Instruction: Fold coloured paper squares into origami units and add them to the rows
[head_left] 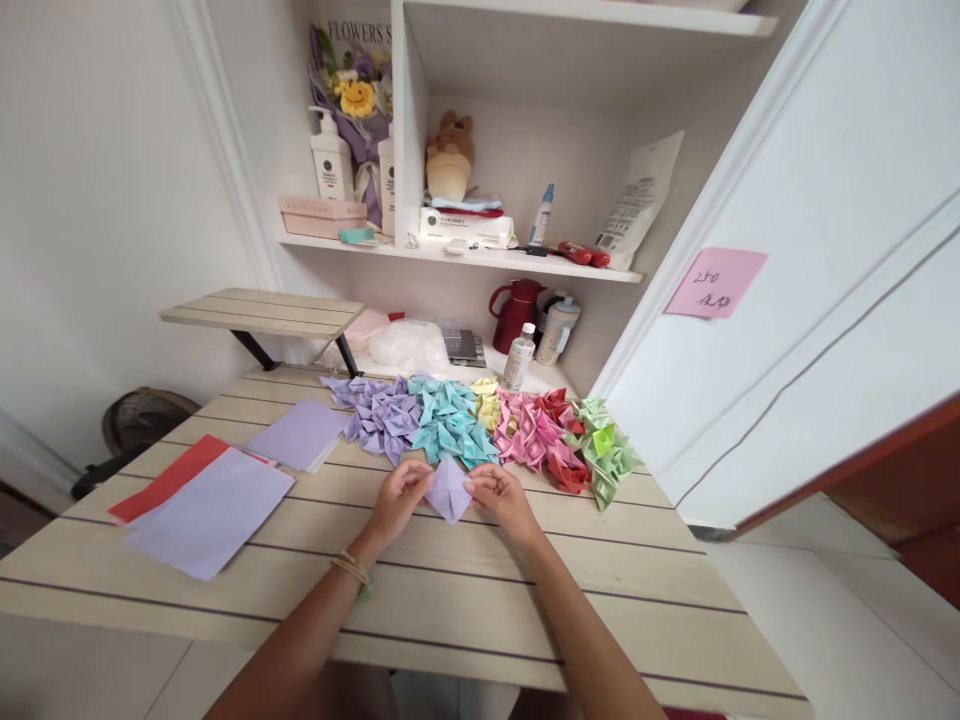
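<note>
Between my two hands is a folded lilac origami paper (449,490), diamond-shaped with a crease down its middle. My left hand (401,492) pinches its left corner, thumb and fingers together. The right corner is gripped by my right hand (504,497) in the same way. Just beyond the hands lie heaps of folded paper pieces sorted by colour: purple (384,410), turquoise (452,420), yellow (487,402), pink (531,425), red (568,468) and green (606,450).
Flat lilac sheets (217,515) overlap red paper (176,478) at the left, near smaller purple sheets (300,435). A small raised shelf (262,310) stands at the table's back left. Behind the heaps are a clear bottle (519,360) and a red jug (516,315).
</note>
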